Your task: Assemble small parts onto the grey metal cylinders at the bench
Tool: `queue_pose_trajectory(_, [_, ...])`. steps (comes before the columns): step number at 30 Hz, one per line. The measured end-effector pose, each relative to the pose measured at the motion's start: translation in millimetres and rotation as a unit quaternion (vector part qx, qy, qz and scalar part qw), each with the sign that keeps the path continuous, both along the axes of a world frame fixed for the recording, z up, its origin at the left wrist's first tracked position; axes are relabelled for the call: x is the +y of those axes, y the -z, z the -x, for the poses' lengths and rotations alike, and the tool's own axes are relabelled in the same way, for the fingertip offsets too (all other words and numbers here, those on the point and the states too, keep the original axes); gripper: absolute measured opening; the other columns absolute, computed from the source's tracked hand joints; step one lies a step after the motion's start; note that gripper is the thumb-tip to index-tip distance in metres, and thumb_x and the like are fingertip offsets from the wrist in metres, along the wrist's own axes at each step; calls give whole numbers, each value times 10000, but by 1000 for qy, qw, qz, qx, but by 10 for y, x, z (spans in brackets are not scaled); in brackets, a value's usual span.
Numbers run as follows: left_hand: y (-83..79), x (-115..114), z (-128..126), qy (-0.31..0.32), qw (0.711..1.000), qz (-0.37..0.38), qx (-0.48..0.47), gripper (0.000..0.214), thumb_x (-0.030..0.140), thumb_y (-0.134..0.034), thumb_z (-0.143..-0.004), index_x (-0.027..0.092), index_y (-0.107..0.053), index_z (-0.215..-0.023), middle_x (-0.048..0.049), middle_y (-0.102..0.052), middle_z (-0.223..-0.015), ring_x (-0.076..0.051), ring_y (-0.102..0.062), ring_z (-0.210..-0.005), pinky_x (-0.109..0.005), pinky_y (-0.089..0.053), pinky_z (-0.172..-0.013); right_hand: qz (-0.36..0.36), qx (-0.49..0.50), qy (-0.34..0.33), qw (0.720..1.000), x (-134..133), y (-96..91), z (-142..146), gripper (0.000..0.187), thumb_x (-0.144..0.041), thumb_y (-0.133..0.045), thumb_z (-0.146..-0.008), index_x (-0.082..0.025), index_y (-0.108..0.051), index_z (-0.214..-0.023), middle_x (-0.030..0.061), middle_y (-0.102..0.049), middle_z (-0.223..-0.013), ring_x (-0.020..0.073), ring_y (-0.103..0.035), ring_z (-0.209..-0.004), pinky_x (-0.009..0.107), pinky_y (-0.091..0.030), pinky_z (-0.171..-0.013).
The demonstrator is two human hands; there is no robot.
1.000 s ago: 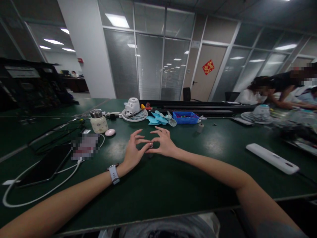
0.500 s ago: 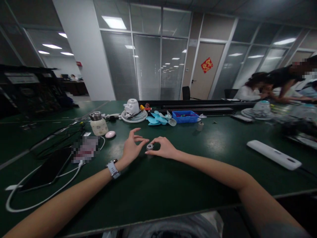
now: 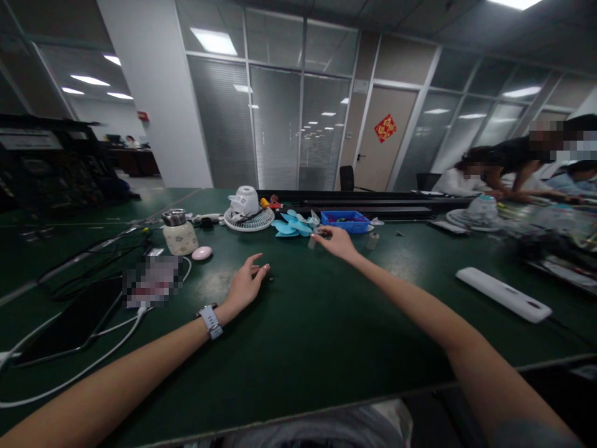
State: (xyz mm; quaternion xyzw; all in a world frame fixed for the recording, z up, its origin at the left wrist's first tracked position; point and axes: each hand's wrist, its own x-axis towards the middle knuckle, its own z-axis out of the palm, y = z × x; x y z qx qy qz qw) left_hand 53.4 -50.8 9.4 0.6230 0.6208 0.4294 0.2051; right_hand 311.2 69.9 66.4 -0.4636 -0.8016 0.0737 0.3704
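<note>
My right hand (image 3: 339,244) reaches forward over the table, thumb and fingers pinched on a small round metal part (image 3: 319,232). Most of that part is hidden by the fingers. Just beyond it lie light-blue fan blades (image 3: 290,225) and a blue tray (image 3: 351,221) of small pieces. Nearer to me, my left hand (image 3: 245,283) rests with its fingers loosely bent and apart, holding nothing. A tiny dark piece (image 3: 271,279) lies on the tabletop beside its fingertips. A small metal cylinder (image 3: 372,241) stands right of my right hand.
At the back sits a white fan housing on its grille (image 3: 247,218). To the left are a patterned bottle (image 3: 180,235), a pink oval object (image 3: 202,253), a dark tablet (image 3: 69,323) and white cables. A white power strip (image 3: 504,294) lies right. People work at the far right.
My right hand has moved away from my left, forward and right toward the fan blades, carrying the round metal part. My left hand stays nearly in place. A tiny piece now shows beside it.
</note>
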Motion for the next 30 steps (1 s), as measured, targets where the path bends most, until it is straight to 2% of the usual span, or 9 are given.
queue_pose_trajectory(3, [-29,-7,-17,-16,1000,-1,-1,474,437,-448,-893,182,-454,-1293,-114,-726,-1085,-231,-659,-1070,-390,-466,-931,13,-63,157,985,496,-52,-304,368,-433,-599,-858,-191,-686,-1121,86,-706,-1098,241,-642,-1020,305,-466,-856])
queue_pose_trajectory(5, [-46,-12,-26,-24,1000,6,2,431,424,-434,-898,185,-476,-1254,-107,-730,-1072,-232,-662,-1059,-387,-467,-915,31,-85,209,974,721,-26,-444,385,-421,-581,-872,-166,-675,-1144,115,-695,-1120,254,-633,-1052,313,-457,-875])
queue_pose_trajectory(9, [-53,-17,-33,-14,1000,13,19,369,421,-419,-899,198,-518,-1175,-92,-741,-1030,-240,-675,-1011,-391,-474,-873,60,-96,253,961,938,100,-569,386,-387,-582,-873,-104,-678,-1117,187,-687,-1100,283,-639,-1043,338,-461,-860])
queue_pose_trajectory(14, [-23,-2,-25,-8,1000,0,21,342,419,-417,-897,198,-522,-1136,-94,-738,-1001,-239,-677,-977,-375,-482,-828,84,-106,273,953,1012,225,-645,365,-370,-590,-868,-88,-682,-1082,195,-689,-1064,286,-639,-1028,338,-457,-852])
queue_pose_trajectory(18, [51,70,16,-50,998,-20,17,372,423,-415,-898,183,-487,-1173,-114,-701,-1062,-236,-650,-981,-376,-469,-834,57,-107,283,952,918,189,-573,551,-361,-604,-856,-34,-526,-1293,234,-589,-1239,303,-546,-1163,363,-407,-951])
queue_pose_trajectory(21, [107,123,47,-98,994,-41,6,356,393,-436,-883,181,-471,-1166,-115,-677,-1077,-223,-638,-939,-366,-471,-811,-42,-94,200,974,598,127,-267,624,-379,-594,-863,-72,-438,-1383,208,-513,-1338,297,-465,-1235,384,-358,-1014])
queue_pose_trajectory(23, [116,132,53,-116,992,-54,-2,301,325,-444,-865,187,-474,-1132,-99,-675,-1054,-212,-633,-921,-357,-470,-809,-113,-98,40,988,248,119,38,488,-407,-556,-890,-150,-548,-1305,150,-568,-1275,270,-494,-1190,395,-360,-1008])
queue_pose_trajectory(26, [85,102,39,-121,990,-69,-16,240,218,-412,-833,193,-478,-1062,-67,-680,-971,-201,-632,-910,-344,-465,-820,-132,-164,-195,958,-309,178,494,325,-447,-548,-902,-261,-682,-1132,70,-628,-1195,227,-518,-1166,401,-346,-1005])
queue_pose_trajectory(30, [40,50,19,-120,989,-75,-40,222,176,-381,-806,200,-469,-1008,-26,-654,-823,-188,-637,-790,-320,-470,-742,-131,-213,-235,939,-683,333,853,293,-456,-603,-868,-263,-726,-1051,71,-632,-1214,243,-482,-1215,417,-336,-997])
